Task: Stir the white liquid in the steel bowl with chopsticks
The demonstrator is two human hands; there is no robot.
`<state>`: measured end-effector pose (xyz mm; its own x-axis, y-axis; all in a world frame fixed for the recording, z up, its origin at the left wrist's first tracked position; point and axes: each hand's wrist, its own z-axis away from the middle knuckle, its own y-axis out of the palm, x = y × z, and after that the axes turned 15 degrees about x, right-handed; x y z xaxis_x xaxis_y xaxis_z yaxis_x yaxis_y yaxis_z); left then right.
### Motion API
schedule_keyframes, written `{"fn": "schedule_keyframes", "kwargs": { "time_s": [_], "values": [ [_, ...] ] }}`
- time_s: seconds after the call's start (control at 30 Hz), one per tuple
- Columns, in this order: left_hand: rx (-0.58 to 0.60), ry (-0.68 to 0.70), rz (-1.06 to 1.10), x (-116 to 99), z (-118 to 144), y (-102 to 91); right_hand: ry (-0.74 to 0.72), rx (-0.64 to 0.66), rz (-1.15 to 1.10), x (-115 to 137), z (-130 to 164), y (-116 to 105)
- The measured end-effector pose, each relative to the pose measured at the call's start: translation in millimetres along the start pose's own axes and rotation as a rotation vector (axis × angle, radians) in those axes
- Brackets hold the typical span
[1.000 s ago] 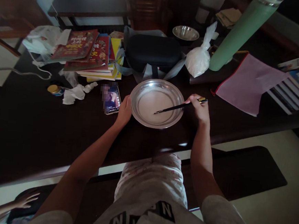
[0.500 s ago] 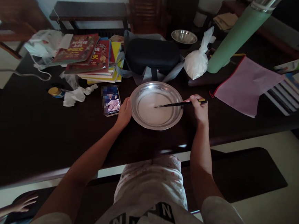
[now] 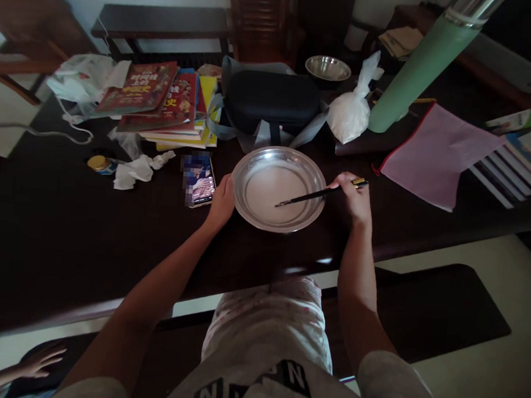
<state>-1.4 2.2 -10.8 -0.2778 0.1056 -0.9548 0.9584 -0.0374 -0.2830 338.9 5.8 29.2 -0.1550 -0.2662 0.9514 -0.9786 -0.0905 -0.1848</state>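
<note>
A round metal basin [image 3: 276, 223] stands on the dark table in front of me, holding a pale, milky mixture [image 3: 270, 190]. My left hand [image 3: 224, 199] grips the basin's left rim, its fingers partly hidden behind the edge. My right hand [image 3: 354, 197], right of the basin, is closed around dark chopsticks [image 3: 309, 196] with gold-coloured ends. Their tips dip into the mixture near its middle. Just left of my left hand lies a lit phone [image 3: 199, 180] showing a picture.
Behind the basin are a black case [image 3: 273, 98], a tied bag of white powder [image 3: 349, 116], a green bottle [image 3: 424, 76] and another metal bowl [image 3: 328, 68]. Stacked books [image 3: 158, 95] and crumpled tissue [image 3: 134, 171] are left; a pink pouch [image 3: 439, 154] is right. Another person's hand [image 3: 44, 360] shows lower left.
The chopstick tips have moved slightly toward me within the basin, and the chopsticks slant more. My left hand stays at the rim.
</note>
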Motion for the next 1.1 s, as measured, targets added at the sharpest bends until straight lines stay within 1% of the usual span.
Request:
{"fn": "schedule_keyframes", "kwargs": {
  "time_s": [0.07,0.1,0.2,0.23,0.27,0.37,0.4,0.43,0.57,0.6,0.73,0.77,0.9,0.97,1.07,1.1],
  "values": [
    [0.001,-0.004,0.002,-0.2,0.1,-0.5,0.007,0.052,0.022,0.3,-0.2,1.0],
    [0.003,-0.003,0.003,-0.5,0.2,-0.7,0.001,0.042,0.031,0.4,-0.4,1.2],
    [0.012,0.001,0.004,-1.5,0.6,-1.3,-0.022,-0.066,0.016,0.2,-0.2,0.2],
    [0.013,-0.001,0.002,-1.8,0.7,-1.3,-0.022,-0.083,0.005,0.1,0.0,-0.2],
    [0.013,-0.005,0.0,-2.0,0.7,-1.3,-0.02,-0.073,0.0,0.1,0.3,-0.4],
    [0.009,-0.013,-0.006,-2.3,0.3,-1.1,-0.012,0.037,0.02,0.2,0.0,0.7],
    [0.008,-0.012,-0.008,-2.3,0.2,-0.9,-0.014,0.055,0.03,0.2,-0.3,1.1],
    [0.008,-0.01,-0.01,-2.2,0.0,-0.8,-0.017,0.048,0.036,0.1,-0.7,1.3],
    [0.01,-0.016,-0.014,-1.9,-0.1,-0.7,-0.013,-0.086,0.026,0.5,-0.6,0.3],
    [0.01,-0.016,-0.014,-2.0,0.0,-0.9,-0.007,-0.081,0.02,0.9,-0.4,0.5],
    [0.015,-0.01,-0.01,-1.9,0.4,-1.9,-0.005,0.05,0.024,1.7,-0.4,2.5],
    [0.016,-0.01,-0.01,-1.7,0.4,-2.0,-0.013,0.045,0.028,1.3,-0.5,2.4],
    [0.016,-0.012,-0.023,-0.8,0.0,-1.6,-0.021,-0.079,0.017,-0.7,-0.2,-0.6],
    [0.013,-0.011,-0.023,-1.0,0.1,-1.2,-0.009,-0.046,0.01,-0.9,-0.2,-1.0],
    [0.012,-0.01,-0.022,-3.0,1.0,-1.1,-0.008,0.064,0.026,-1.0,-0.9,0.4],
    [0.013,-0.01,-0.022,-3.9,1.3,-1.1,-0.015,0.063,0.033,-1.4,-1.1,0.6]
  ]
}}
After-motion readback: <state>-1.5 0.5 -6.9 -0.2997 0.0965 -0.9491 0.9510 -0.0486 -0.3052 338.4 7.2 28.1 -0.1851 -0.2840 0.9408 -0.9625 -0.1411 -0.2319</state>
